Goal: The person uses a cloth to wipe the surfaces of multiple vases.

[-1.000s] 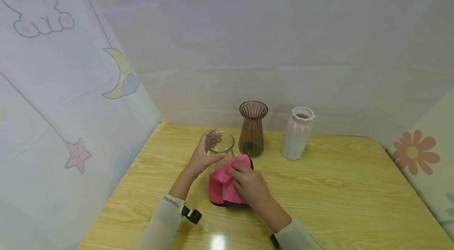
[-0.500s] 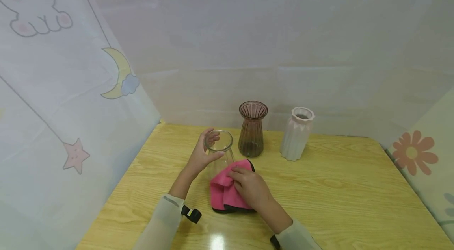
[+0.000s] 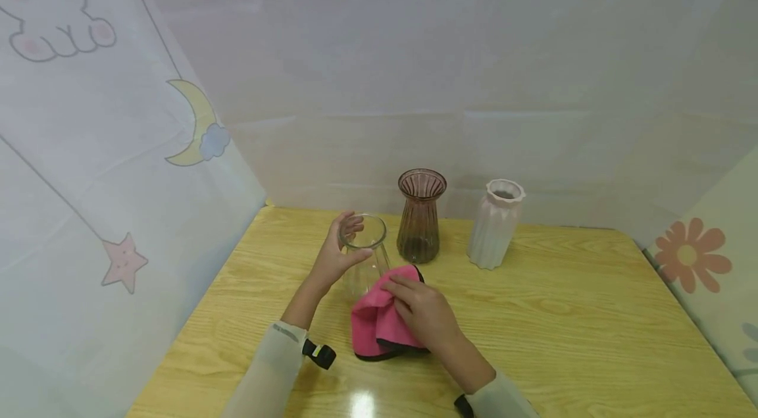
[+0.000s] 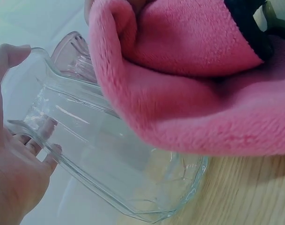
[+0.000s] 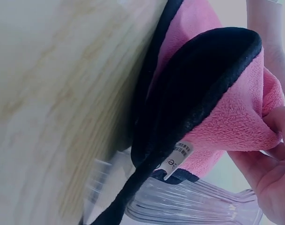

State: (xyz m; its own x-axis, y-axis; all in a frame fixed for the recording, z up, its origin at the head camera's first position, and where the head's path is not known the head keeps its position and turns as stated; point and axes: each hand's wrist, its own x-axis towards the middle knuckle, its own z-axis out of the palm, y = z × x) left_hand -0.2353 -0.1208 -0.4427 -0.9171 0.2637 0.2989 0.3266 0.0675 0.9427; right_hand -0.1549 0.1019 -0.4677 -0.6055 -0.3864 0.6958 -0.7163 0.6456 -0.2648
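- Wooden table beneath the jar, pale sheet behind it.
- My left hand curls round the jar's neck.
- My right hand pinches the cloth at its near right.

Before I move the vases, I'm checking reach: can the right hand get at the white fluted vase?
Probably yes: nothing stands between the right hand and the white fluted vase, though that hand grips the pink plush cloth.

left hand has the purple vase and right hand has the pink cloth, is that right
Not quite: the left hand holds the clear glass vase, not the purple vase, as the head view shows. The right hand does hold the pink cloth.
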